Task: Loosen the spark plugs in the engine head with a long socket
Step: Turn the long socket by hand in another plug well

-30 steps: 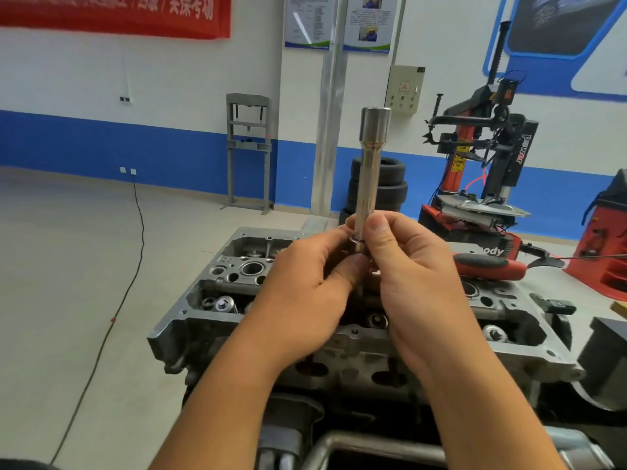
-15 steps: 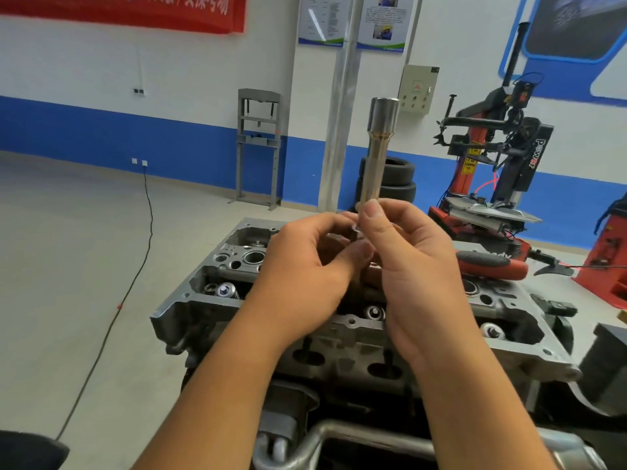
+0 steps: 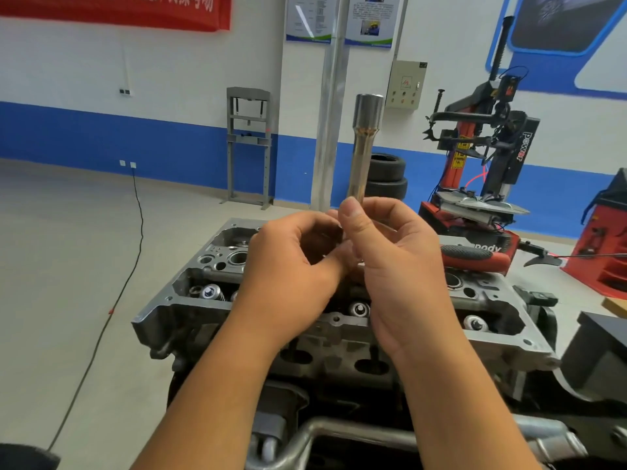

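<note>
Head view: the long socket point(image 3: 363, 147) is held upright above the engine head point(image 3: 339, 320); its lower end is pinched by the right hand point(image 3: 400, 266); the left hand point(image 3: 288, 269) is curled round the same end.

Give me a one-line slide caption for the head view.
Both hands, left hand and right hand, hold a long socket upright above the engine head.

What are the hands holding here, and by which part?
The long socket, upright over the engine head. The right hand pinches its lower shaft; the left hand curls beside it, contact hidden.
</note>
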A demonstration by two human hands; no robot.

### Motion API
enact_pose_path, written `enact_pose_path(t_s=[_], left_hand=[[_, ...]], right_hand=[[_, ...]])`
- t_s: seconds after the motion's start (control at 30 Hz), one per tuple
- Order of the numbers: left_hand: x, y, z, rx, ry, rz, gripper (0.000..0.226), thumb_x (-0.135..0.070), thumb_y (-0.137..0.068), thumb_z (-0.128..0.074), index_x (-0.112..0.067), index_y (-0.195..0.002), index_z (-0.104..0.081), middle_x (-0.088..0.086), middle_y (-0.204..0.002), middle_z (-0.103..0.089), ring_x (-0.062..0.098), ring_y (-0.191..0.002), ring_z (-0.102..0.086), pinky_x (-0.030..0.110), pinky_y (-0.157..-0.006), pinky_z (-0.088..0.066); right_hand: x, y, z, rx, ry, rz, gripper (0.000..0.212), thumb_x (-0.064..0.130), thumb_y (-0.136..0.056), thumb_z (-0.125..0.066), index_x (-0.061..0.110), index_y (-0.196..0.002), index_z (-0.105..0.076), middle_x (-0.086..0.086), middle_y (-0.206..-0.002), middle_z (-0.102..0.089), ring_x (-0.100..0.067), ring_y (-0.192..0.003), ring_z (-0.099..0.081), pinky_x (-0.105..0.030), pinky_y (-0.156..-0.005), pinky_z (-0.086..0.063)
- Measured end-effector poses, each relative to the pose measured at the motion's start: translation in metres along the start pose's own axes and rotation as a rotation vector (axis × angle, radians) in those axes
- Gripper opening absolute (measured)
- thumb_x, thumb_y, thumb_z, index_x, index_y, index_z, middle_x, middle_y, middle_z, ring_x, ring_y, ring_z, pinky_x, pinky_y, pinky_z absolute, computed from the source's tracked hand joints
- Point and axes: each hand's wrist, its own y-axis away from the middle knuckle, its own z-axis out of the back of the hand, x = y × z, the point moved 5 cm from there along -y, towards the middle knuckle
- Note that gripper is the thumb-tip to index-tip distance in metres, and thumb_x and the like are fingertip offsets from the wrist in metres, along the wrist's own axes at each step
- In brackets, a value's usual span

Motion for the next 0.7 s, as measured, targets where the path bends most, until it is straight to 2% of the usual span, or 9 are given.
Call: enact_pose_path(t_s=[0.1, 0.17, 0.27, 0.4, 0.53, 0.63, 0.7], left_hand=[[-0.0003, 0.0012, 0.001, -0.022, 0.003, -0.014, 0.014, -0.025, -0.088, -0.081, -0.027, -0.101, -0.077, -0.013, -0.089, -0.079, 0.005, -0.085, -0.076, 0.029, -0.074, -0.064], [-0.0028, 0.0007, -0.0008, 0.044, 0.007, -0.031, 0.016, -0.024, -0.095, -0.074, -0.028, -0.11, -0.077, -0.015, -0.096, -0.078, 0.003, -0.093, -0.074, 0.022, -0.078, -0.061], [-0.0037, 0.0013, -0.0031, 0.133, -0.002, -0.021, 0.025, -0.027, -0.102, -0.064, -0.031, -0.125, -0.072, -0.017, -0.108, -0.077, 0.002, -0.106, -0.071, 0.021, -0.087, -0.058], [-0.003, 0.0024, 0.0007, 0.0, 0.002, 0.003, 0.023, -0.026, -0.095, -0.074, -0.03, -0.117, -0.073, -0.015, -0.099, -0.077, 0.001, -0.096, -0.073, 0.022, -0.081, -0.061], [-0.0017, 0.0031, 0.0041, -0.1, -0.013, 0.021, 0.021, -0.03, -0.082, -0.083, -0.029, -0.101, -0.074, -0.012, -0.089, -0.077, 0.004, -0.085, -0.074, 0.029, -0.073, -0.064], [-0.0031, 0.0018, 0.0026, -0.027, -0.013, 0.008, 0.024, -0.029, -0.089, -0.079, -0.03, -0.112, -0.076, -0.014, -0.096, -0.078, 0.003, -0.095, -0.073, 0.033, -0.082, -0.064], [-0.0042, 0.0006, 0.0003, 0.065, -0.014, -0.003, 0.028, -0.026, -0.098, -0.071, -0.032, -0.125, -0.073, -0.016, -0.108, -0.077, 0.002, -0.107, -0.07, 0.036, -0.093, -0.061]], right_hand=[[0.0009, 0.0006, 0.0017, -0.017, 0.012, 0.014, 0.021, 0.026, -0.089, -0.078, 0.009, -0.096, -0.068, -0.008, -0.088, -0.08, -0.022, -0.081, -0.078, -0.032, -0.07, -0.063], [0.0009, 0.0002, 0.0031, -0.026, 0.012, 0.021, 0.019, 0.026, -0.089, -0.077, 0.01, -0.095, -0.07, -0.009, -0.089, -0.079, -0.023, -0.082, -0.078, -0.034, -0.072, -0.063], [0.0007, -0.0011, 0.0032, -0.026, 0.027, 0.035, 0.015, 0.026, -0.093, -0.072, 0.011, -0.095, -0.075, -0.008, -0.09, -0.079, -0.021, -0.087, -0.077, -0.032, -0.077, -0.063], [-0.0004, -0.0014, -0.0002, 0.023, 0.025, 0.005, 0.02, 0.031, -0.095, -0.067, 0.018, -0.092, -0.08, -0.006, -0.092, -0.079, -0.021, -0.093, -0.077, -0.034, -0.082, -0.064], [0.0002, -0.0002, 0.001, 0.003, 0.013, 0.013, 0.017, 0.024, -0.094, -0.073, 0.008, -0.097, -0.07, -0.006, -0.085, -0.078, -0.019, -0.078, -0.076, -0.028, -0.067, -0.06], [-0.0007, -0.0008, 0.0031, -0.023, 0.043, 0.031, 0.014, 0.023, -0.092, -0.075, 0.01, -0.093, -0.068, -0.01, -0.088, -0.077, -0.025, -0.08, -0.076, -0.029, -0.067, -0.061], [-0.0013, -0.0017, 0.0031, -0.023, 0.075, 0.041, 0.013, 0.024, -0.094, -0.073, 0.012, -0.094, -0.07, -0.009, -0.09, -0.076, -0.021, -0.082, -0.074, -0.029, -0.07, -0.061]])
